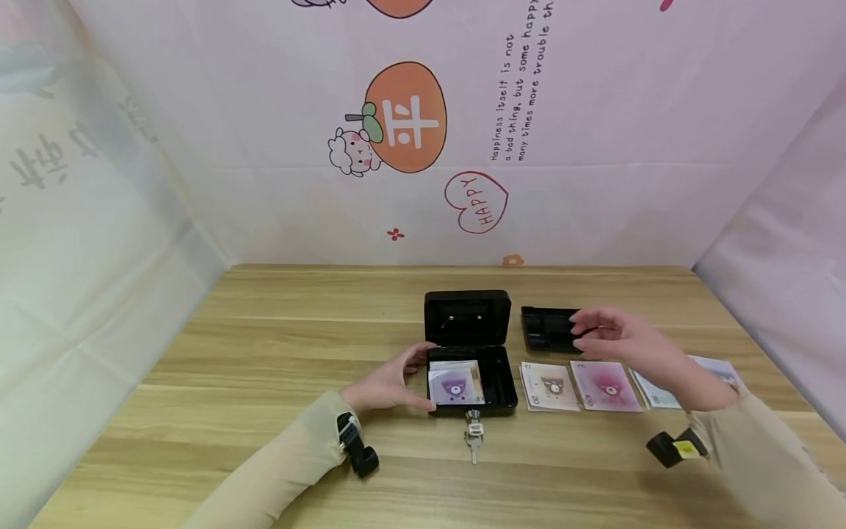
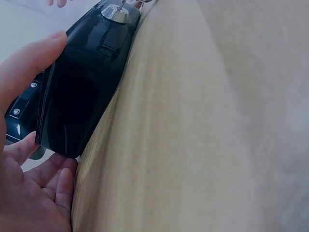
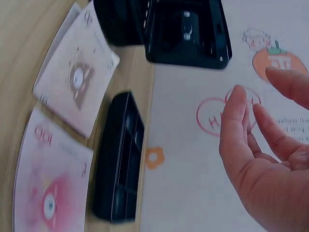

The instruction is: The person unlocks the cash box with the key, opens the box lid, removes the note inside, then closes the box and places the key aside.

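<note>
A black cash box (image 1: 490,378) stands on the table with its lid (image 1: 466,308) raised. Purple-printed play banknotes (image 1: 454,389) lie in its left part. Keys (image 1: 474,439) hang from the lock at the front. My left hand (image 1: 388,383) holds the box's left side, thumb at the front corner and fingers round the back one; the left wrist view shows them against the black wall (image 2: 77,96). My right hand (image 1: 624,342) hovers by the right end of a black compartment tray (image 1: 543,330). Its fingers are loosely bent, with nothing between them in the right wrist view.
To the right of the box lie a stack of brown-printed notes (image 1: 550,387) and a pink stack (image 1: 606,386). Bluish notes (image 1: 661,398) lie farther right, partly behind my right forearm. A printed white cloth (image 1: 297,213) hangs along the table's back edge.
</note>
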`<state>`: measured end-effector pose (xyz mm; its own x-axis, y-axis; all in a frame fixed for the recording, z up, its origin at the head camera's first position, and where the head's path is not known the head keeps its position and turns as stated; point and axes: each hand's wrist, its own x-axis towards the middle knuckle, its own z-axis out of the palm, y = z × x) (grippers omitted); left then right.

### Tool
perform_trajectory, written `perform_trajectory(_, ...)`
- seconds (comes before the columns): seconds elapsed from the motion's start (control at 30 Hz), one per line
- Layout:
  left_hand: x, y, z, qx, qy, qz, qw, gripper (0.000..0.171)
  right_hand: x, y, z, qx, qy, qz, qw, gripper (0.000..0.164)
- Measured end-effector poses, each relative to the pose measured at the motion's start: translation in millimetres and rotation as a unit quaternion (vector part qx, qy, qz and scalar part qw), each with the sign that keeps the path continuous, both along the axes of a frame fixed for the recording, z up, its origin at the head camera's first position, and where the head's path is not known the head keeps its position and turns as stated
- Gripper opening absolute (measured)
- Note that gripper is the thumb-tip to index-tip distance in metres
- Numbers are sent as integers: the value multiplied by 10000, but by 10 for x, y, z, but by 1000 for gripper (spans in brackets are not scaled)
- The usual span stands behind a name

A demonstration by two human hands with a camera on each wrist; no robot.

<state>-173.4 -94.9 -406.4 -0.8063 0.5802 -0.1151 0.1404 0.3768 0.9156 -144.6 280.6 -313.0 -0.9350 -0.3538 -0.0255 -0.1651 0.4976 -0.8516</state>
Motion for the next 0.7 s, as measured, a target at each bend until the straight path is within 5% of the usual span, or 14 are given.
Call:
perform_trajectory(0.3, 11, 0, 10, -61, 42, 17, 10000, 95, -27, -383, -80, -334, -487, 659, 9961, 47)
perform_trajectory(0.7, 10, -3, 3, -70, 58, 4, 10000, 95, -109, -819, -218, -289, -819, 969, 9915, 49)
